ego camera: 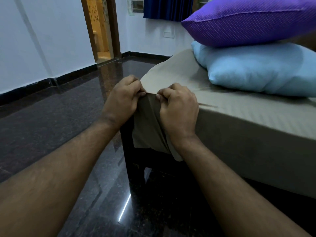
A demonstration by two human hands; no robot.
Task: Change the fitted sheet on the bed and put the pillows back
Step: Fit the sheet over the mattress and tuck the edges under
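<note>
Nearby — purple pillow [253, 19] atop blue pillow [263, 72], on the sheet [239, 117].

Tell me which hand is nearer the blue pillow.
Right. The right hand grips the sheet at the bed corner, on the side toward the blue pillow. The left hand grips the same corner, farther from the pillow.
</note>
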